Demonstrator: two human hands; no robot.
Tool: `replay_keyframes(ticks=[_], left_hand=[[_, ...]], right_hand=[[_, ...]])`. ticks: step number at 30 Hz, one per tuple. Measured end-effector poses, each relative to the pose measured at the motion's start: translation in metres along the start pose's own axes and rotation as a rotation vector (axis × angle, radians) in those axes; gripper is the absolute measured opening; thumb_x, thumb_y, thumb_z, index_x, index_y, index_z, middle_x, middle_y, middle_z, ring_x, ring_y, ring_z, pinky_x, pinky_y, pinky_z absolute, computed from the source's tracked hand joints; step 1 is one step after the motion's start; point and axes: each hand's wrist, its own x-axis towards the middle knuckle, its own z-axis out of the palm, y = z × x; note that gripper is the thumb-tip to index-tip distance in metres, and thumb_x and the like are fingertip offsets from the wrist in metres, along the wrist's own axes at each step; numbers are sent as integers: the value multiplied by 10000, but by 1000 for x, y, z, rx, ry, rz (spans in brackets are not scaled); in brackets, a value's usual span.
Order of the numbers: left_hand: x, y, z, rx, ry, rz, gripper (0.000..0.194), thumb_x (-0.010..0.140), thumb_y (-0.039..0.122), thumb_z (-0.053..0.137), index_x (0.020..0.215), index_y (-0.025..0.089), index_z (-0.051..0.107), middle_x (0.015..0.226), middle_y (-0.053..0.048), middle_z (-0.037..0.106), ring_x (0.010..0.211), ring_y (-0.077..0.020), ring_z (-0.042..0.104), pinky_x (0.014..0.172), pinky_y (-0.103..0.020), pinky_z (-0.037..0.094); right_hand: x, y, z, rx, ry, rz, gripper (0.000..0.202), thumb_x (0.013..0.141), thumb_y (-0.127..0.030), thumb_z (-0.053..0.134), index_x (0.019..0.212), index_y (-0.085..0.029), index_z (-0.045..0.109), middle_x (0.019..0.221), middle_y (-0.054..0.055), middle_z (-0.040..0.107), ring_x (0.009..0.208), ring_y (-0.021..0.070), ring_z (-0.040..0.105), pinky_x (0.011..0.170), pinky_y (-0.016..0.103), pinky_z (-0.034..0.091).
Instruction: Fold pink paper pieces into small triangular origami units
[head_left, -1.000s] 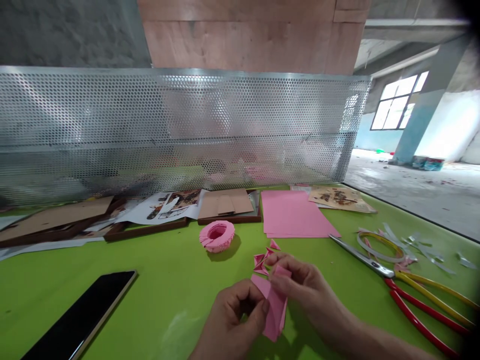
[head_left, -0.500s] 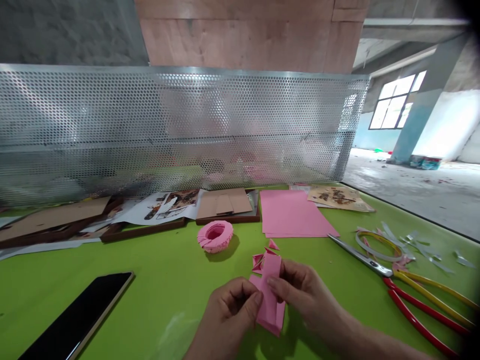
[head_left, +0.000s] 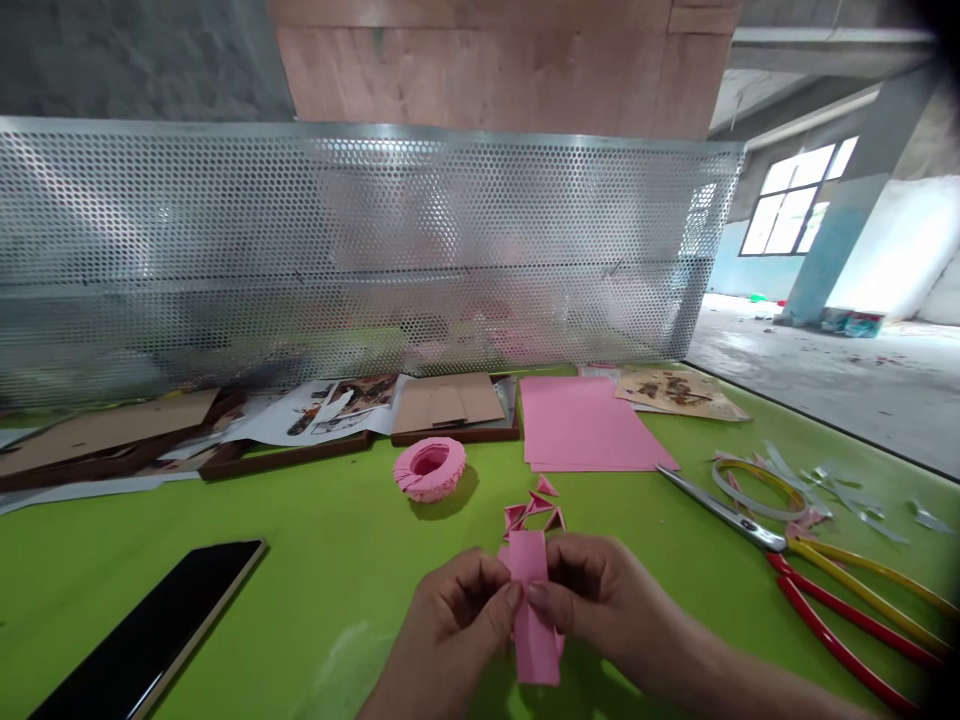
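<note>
A narrow folded strip of pink paper (head_left: 534, 640) is held upright between both hands at the lower middle. My left hand (head_left: 469, 610) pinches its left edge with thumb and finger. On its right edge, the thumb and curled fingers of my right hand (head_left: 592, 590) are closed. More pink paper shows partly behind the strip, mostly hidden by the hands. Just beyond lie several small folded pink triangles (head_left: 538, 502). A pink ring of folded paper pieces (head_left: 430, 469) rests farther back on the green table (head_left: 337, 560).
Pink sheets (head_left: 589, 425) lie at the back, beside trays with cardboard (head_left: 448, 400) and prints. Scissors (head_left: 780, 545), a tape roll (head_left: 759, 488) and clear scraps are at the right. A phone (head_left: 157, 630) lies at the left. Perforated metal (head_left: 360, 250) stands behind.
The held strip has been turned straighter and sits slightly lower, with the right thumb now nearer the left one. More of the small triangles beyond it shows.
</note>
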Motion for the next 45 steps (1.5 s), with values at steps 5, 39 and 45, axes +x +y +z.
replay_keyframes(ticks=[5, 39, 45], left_hand=[[3, 0, -2, 9, 24, 7, 207, 646, 296, 722, 568, 133, 619, 510, 27, 583, 471, -89, 468, 487, -208, 374], [-1, 9, -4, -118, -92, -131, 180, 608, 314, 750, 605, 140, 706, 546, -14, 656, 495, -102, 500, 494, -209, 398], [0, 8, -4, -117, -69, -143, 173, 583, 316, 750, 596, 148, 708, 519, -5, 628, 502, -121, 505, 508, -231, 393]], right_hand=[[-1, 1, -1, 27, 14, -21, 166, 771, -294, 621, 800, -138, 571, 712, 2, 526, 651, 129, 493, 584, 223, 397], [-4, -13, -4, 74, -21, -149, 128, 783, -219, 599, 747, -237, 720, 664, -10, 562, 584, 110, 499, 563, 229, 393], [-6, -15, -6, -171, 30, -231, 187, 801, -181, 557, 746, -225, 731, 655, 11, 544, 613, 134, 490, 581, 254, 387]])
